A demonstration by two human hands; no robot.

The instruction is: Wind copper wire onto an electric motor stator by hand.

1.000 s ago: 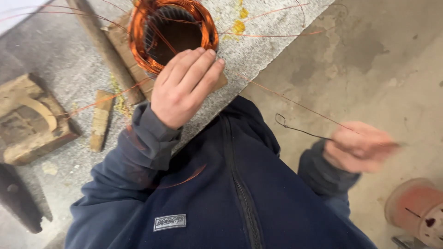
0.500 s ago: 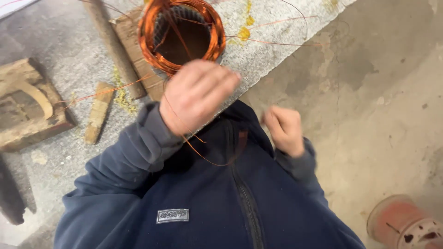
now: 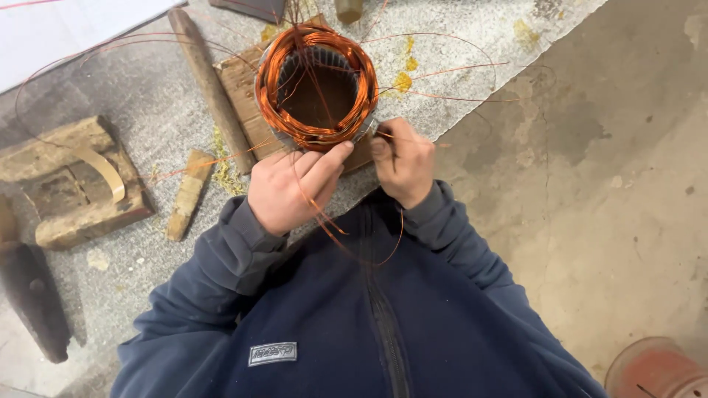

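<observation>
Winding in hand: left hand [image 3: 287, 193] fingers press the copper coil [image 3: 317, 87], right hand [image 3: 404, 161] pinches copper wire [image 3: 346, 243]; next move likely needs steady tension.

Both dark-blue-sleeved arms bend inward so the hands meet in front of the chest: the left hand [image 3: 289, 188] back-up with fingers stretched forward together, the right hand [image 3: 404, 161] curled in a pinching fist.

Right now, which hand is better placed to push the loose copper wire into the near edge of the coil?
Probably the right hand: it pinches the wire at the copper coil's near rim. The left hand only rests its fingertips against that rim.
</observation>
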